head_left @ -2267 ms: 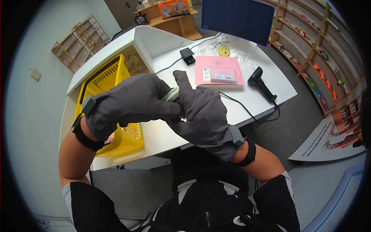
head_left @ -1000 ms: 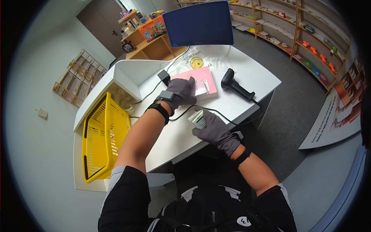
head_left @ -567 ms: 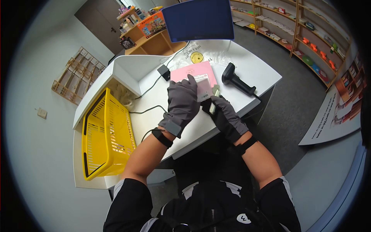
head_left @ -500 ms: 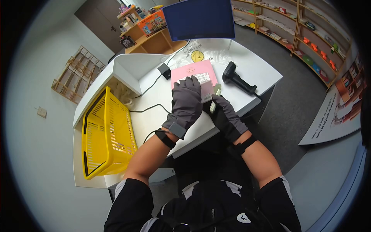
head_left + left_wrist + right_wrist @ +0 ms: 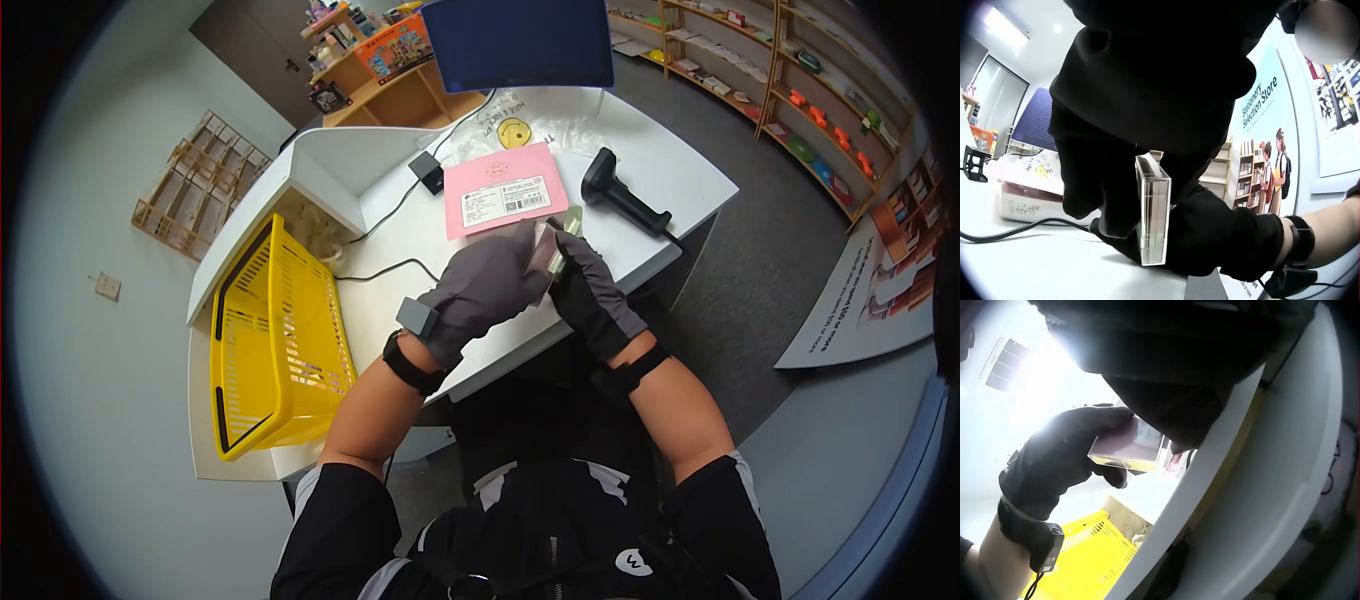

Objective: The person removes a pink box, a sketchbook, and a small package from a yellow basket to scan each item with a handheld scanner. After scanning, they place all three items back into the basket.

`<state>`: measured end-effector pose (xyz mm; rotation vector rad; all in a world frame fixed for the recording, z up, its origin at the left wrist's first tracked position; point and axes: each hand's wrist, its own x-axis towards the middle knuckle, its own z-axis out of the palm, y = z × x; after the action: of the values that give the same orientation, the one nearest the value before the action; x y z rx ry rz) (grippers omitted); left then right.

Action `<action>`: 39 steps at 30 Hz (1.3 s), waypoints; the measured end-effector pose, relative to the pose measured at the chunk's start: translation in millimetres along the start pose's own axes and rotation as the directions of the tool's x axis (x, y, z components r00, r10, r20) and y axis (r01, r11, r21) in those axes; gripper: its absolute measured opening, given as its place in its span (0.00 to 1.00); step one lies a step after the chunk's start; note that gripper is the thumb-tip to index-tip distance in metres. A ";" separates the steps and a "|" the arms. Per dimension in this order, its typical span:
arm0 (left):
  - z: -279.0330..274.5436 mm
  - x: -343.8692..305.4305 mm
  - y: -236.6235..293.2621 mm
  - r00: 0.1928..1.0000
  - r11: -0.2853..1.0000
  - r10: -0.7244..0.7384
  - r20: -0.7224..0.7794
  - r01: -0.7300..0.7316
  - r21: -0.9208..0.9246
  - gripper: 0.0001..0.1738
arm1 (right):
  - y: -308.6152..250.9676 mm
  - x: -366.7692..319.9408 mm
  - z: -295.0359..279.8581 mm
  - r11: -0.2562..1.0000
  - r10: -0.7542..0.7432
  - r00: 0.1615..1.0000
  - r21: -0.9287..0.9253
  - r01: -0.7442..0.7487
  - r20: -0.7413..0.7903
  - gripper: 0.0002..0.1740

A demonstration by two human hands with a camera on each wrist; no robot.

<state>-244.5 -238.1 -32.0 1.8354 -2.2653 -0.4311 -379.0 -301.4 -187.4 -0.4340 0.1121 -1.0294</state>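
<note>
Over the counter's front edge, the two gloved hands meet. My left hand (image 5: 490,280) grips a small flat clear plastic case (image 5: 543,247) with pinkish contents. In the left wrist view its thin edge shows between dark fingers; the right wrist view shows the case (image 5: 1124,445) in the left hand (image 5: 1054,450) from below. My right hand (image 5: 592,295) pinches a slim pale-green pack (image 5: 573,220), right beside the clear case and mostly covered by fingers. Just beyond them lies a pink box (image 5: 505,165) with a white label, its side lettered "ART KIT" in the left wrist view.
A black barcode scanner (image 5: 625,198) lies right of the pink box. Behind stand a monitor (image 5: 520,45) and a clear bag (image 5: 560,125) with a yellow smiley. A yellow basket (image 5: 285,350) sits at left. A black adapter (image 5: 426,172) and its cable cross the counter.
My left hand, earlier over the pink box, has lifted the clear case off it and brought it to the green pack in my right hand. The box's label is now uncovered.
</note>
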 end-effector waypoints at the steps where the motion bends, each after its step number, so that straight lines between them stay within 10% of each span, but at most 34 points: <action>1: -4.5 -2.5 3.0 0.997 0.997 -0.061 0.042 0.062 -0.035 0.34 | 1.2 1.3 -2.7 1.000 -0.001 1.000 -0.015 0.002 0.013 0.29; 8: -0.9 -2.0 9.1 0.985 0.985 -0.168 0.037 0.170 -0.042 0.20 | -1.7 -2.1 -5.9 0.997 0.046 0.999 -0.063 -0.045 0.015 0.30; 11: 25.4 6.4 -0.1 0.933 0.983 0.063 -0.354 0.004 0.185 0.21 | -0.2 -2.6 -5.3 0.992 0.101 0.995 -0.076 -0.099 0.028 0.29; 16: 26.9 12.0 -8.8 0.975 0.985 0.111 -0.191 -0.083 0.153 0.27 | 1.3 -2.9 -12.0 0.988 0.153 0.988 -0.023 -0.153 0.010 0.32; 19: -9.1 8.2 6.5 0.979 1.000 0.021 0.203 -0.023 0.004 0.28 | 2.1 -1.0 -15.3 0.982 0.165 0.986 -0.097 -0.164 0.007 0.33; 23: -17.2 12.7 -29.4 0.995 0.857 -0.025 0.092 0.069 -0.511 0.29 | -3.1 -1.8 -10.1 0.970 0.169 0.985 -0.178 -0.163 0.023 0.35; 26: -18.9 47.6 -88.0 0.934 0.856 -0.286 -0.214 0.149 -0.496 0.33 | -0.8 -0.8 -16.9 0.988 0.151 0.987 -0.034 -0.149 0.048 0.36; 28: -26.7 56.9 -109.4 0.804 0.851 -0.523 -0.284 0.514 -0.111 0.38 | 2.3 0.9 -19.9 0.989 0.150 0.988 -0.026 -0.149 0.044 0.37; 32: -4.5 72.9 -131.7 0.770 0.732 -0.638 -0.013 0.601 -0.320 0.42 | 4.0 1.7 -21.8 0.992 0.129 0.991 0.000 -0.129 0.036 0.38; 39: 5.5 78.0 -125.6 0.736 0.665 -0.676 -0.038 0.586 -0.463 0.34 | 4.6 1.4 -23.8 0.990 0.142 0.989 -0.004 -0.142 0.043 0.38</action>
<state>-147.4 -337.5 -82.7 2.2384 -1.1878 -0.7244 -381.5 -307.5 -210.7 -0.4426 0.1029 -0.8797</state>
